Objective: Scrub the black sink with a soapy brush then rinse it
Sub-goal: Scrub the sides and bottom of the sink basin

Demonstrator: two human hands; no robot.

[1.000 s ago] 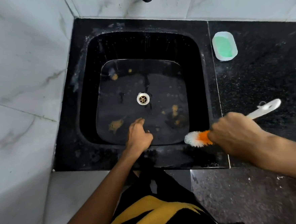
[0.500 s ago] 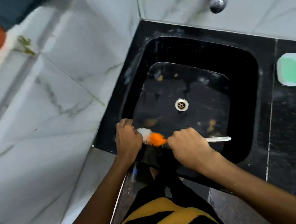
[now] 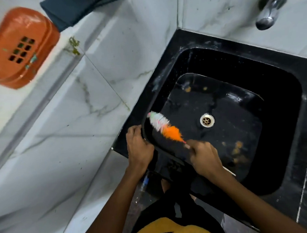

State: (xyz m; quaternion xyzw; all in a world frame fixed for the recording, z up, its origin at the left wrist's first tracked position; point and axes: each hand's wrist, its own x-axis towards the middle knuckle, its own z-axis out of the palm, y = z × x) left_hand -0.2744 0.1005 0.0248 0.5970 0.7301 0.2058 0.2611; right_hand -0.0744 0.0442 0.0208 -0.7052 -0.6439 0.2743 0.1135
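The black sink (image 3: 164,75) fills the right half of the view, with a metal drain (image 3: 207,120) at its middle and brown stains on the basin floor. My right hand (image 3: 204,156) is shut on the handle of a brush (image 3: 165,127) with white and orange bristles. The bristles lie against the sink's inner left wall near the front corner. My left hand (image 3: 138,148) grips the sink's front left rim, just left of the brush.
A chrome tap (image 3: 270,10) juts out over the sink at the top right. An orange soap dish (image 3: 17,47) and a dark folded cloth (image 3: 79,7) sit on a marble ledge at the upper left. Marble tiles cover the walls.
The view has swung left and tilted, and the green soap dish has left it. My right hand brought the brush from the front rim to the left inner wall. My left hand moved onto the front left rim.
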